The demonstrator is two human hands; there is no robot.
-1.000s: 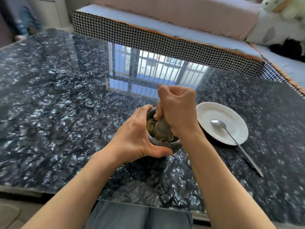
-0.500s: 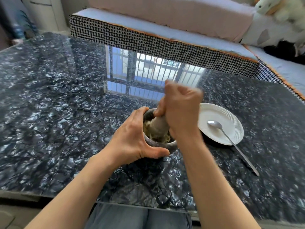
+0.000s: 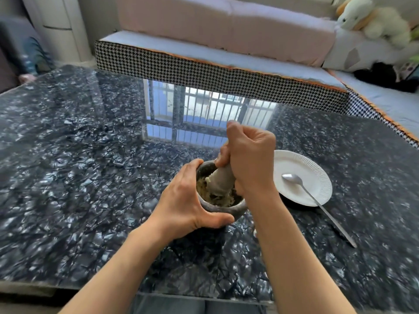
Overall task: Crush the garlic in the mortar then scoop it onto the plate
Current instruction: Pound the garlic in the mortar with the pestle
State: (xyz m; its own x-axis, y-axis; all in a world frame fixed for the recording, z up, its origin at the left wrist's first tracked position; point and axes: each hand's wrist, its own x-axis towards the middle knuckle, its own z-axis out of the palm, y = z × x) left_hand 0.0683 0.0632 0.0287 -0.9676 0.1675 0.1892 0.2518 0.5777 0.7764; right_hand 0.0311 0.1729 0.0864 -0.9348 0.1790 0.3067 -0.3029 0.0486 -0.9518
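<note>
While the left hand (image 3: 181, 200) curls its fingers around the grey stone mortar (image 3: 223, 206) on the dark table (image 3: 79, 177), the right hand (image 3: 250, 159) grips the pestle (image 3: 223, 179). Inside lies pale, mashed garlic (image 3: 205, 189). Just beyond at the right, a white plate (image 3: 294, 164) holds a spoon (image 3: 317, 203).

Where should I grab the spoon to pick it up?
Grab the spoon by its long thin handle, the end lying on the table past the paper plate rim. Come from the right, near side: that end points toward you, and the bowl rests on the plate.
</note>
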